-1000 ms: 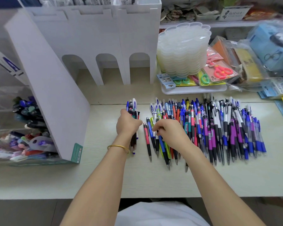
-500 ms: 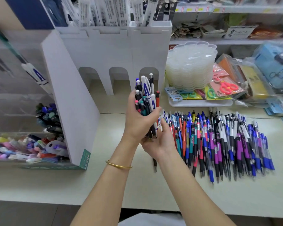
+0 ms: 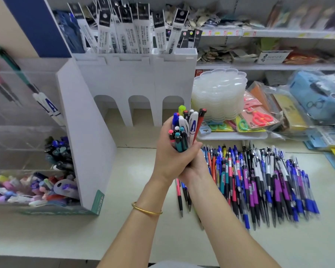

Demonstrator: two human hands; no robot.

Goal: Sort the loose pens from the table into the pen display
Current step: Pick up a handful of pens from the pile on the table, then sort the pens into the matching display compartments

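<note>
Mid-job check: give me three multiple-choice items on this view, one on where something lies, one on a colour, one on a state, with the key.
1. On which part of the pale table top does the row of loose plastic click pens lie?
A. its right half
B. its left half
C. only its near edge

2. What colour is the thin metal bangle on the left wrist?
A. silver
B. gold
C. red

3. What is the left grip doing?
A. lying flat on the table
B. hanging empty
C. holding the mixed bundle of coloured plastic pens upright

Key:
1 A: the row spreads out to the right of the right grip.
2 B: the band shines yellow-gold.
3 C: its fingers curl round the bundle, clicker ends up.
</note>
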